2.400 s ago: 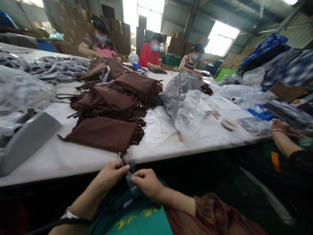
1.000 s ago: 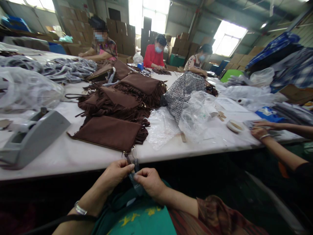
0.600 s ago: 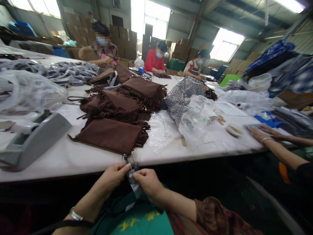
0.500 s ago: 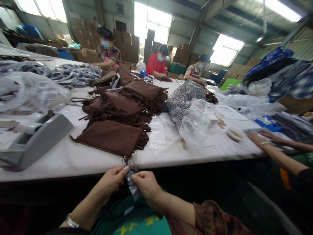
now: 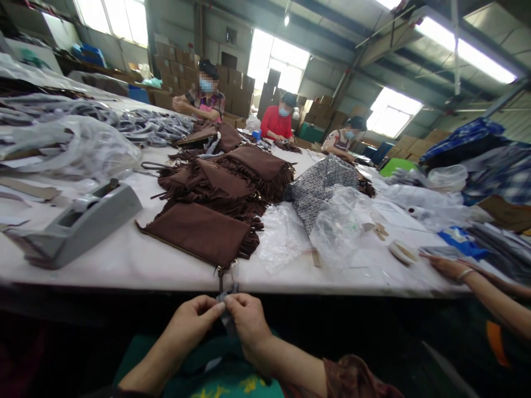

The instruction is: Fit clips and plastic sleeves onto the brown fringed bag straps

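Note:
A brown fringed pouch (image 5: pixel 199 231) lies flat at the table's front edge, its zip side toward me. From its corner a strap hangs over the edge, partly covered by a thin grey wrapping strip (image 5: pixel 227 319). My left hand (image 5: pixel 193 319) pinches this strip between thumb and forefinger. Right beside it, my right hand (image 5: pixel 248 320) grips the same strip, thumb tips almost touching. The strap's lower end is hidden behind my fingers. Behind the pouch, more brown fringed pouches (image 5: pixel 215 179) are heaped up.
A grey tape dispenser (image 5: pixel 89 224) stands at left, near grey-wrapped straps (image 5: pixel 153 127). Clear plastic bags (image 5: pixel 342 221), a patterned cloth (image 5: pixel 323 185) and a tape roll (image 5: pixel 402 252) lie to the right. A co-worker's hands (image 5: pixel 450 268) rest at far right; several people work across the table.
My hands have come closer together on the grey wrapping strip, which now shows less below the fingers. The view has tilted up and shifted left. The co-worker's hands at right have moved.

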### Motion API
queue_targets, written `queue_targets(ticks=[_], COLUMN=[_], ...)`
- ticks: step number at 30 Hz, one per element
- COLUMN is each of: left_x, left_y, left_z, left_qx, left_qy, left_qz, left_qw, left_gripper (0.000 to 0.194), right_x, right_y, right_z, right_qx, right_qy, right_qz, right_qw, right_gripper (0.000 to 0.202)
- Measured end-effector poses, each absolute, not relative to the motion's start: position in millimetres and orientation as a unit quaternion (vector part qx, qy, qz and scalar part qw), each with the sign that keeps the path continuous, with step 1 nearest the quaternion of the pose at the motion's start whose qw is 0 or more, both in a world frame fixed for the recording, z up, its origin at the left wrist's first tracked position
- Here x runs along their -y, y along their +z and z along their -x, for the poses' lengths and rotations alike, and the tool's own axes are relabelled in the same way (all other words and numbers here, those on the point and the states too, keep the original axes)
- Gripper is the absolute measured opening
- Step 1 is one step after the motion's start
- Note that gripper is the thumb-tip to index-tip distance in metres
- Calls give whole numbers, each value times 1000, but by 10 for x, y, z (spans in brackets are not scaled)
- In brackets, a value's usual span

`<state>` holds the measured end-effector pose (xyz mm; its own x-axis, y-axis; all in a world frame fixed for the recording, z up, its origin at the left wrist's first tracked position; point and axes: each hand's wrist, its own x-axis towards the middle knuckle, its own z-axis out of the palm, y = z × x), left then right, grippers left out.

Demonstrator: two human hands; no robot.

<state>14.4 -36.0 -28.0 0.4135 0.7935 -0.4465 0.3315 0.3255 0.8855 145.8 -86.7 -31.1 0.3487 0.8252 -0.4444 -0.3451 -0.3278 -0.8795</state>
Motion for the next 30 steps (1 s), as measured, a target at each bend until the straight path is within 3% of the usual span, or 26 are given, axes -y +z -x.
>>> queue_targets(ticks=[7,22,30], left_x=[326,54,-23], left_y=[-239,-206,-120], left_z=[-141,-174,-180], left_qx=[-524,-540,-538], left_qy=[180,195,213], left_qz=[-636,-725,-722], left_qw=[538,380,380], left_gripper=[36,31,28], right_x=[858,845,748], right_y=[-374,-440,-337], right_z=[-1432,-1422,-1361], right_qx=[169,201,204], right_qy=[553,621,627], right_qz=[621,604,608], right_qw=[529,457,442], right_gripper=[46,38,19])
